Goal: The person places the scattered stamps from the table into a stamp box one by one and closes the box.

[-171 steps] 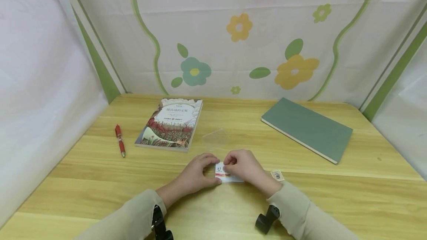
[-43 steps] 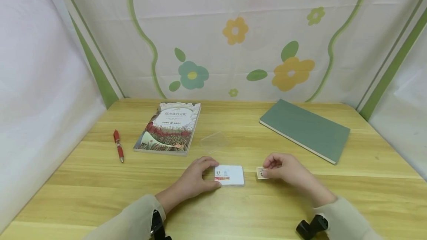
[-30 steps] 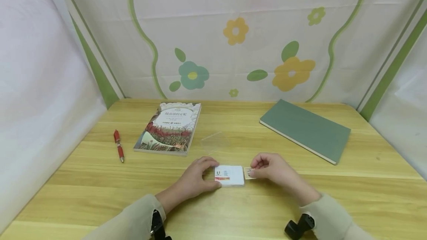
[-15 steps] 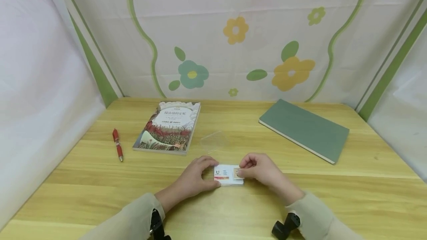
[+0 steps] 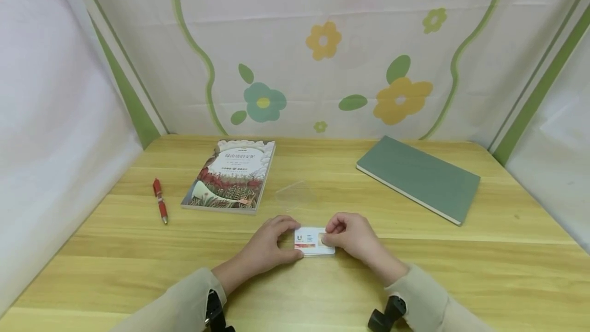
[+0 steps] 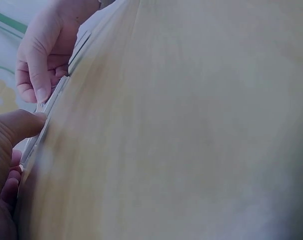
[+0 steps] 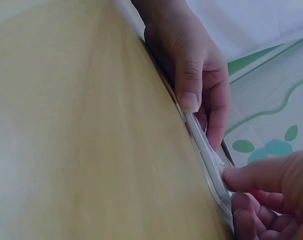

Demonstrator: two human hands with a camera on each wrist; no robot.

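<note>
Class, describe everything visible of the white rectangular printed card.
The white rectangular printed card, apparently paper, lies flat on the yellowish wooden table, a clear edge beneath. Its left half bears a U mark, bluish text and a red-orange stripe. The left hand grips its left end; the right hand holds a small tan square over its right.

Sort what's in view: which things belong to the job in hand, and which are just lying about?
Likely in use:
white card, held at one end by the left hand
small square picture, in the right hand at the card's other end

Lying about:
red pen
illustrated book
green-covered book
clear plastic piece, though possibly the job's too
</note>
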